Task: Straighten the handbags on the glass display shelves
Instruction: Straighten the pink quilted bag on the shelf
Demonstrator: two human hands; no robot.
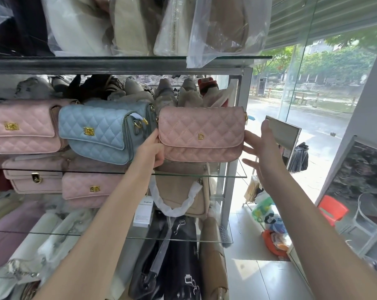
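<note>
A pink quilted handbag with a gold D clasp (201, 134) stands upright at the right end of the middle glass shelf (237, 176). My left hand (154, 149) grips its lower left edge. My right hand (262, 151) is spread open at the bag's right side, fingertips touching or nearly touching it. To the left, a light blue quilted handbag (101, 132) sits tilted, its end turned forward. Further left is another pink quilted handbag (23, 126) facing front.
Below the shelf are two pink bags (34, 178) (90, 188) and a beige bag with a wrapped handle (183, 191). Plastic-wrapped bags (217, 29) crowd the top shelf. A metal frame post (240, 118) and a mirror (284, 135) stand to the right.
</note>
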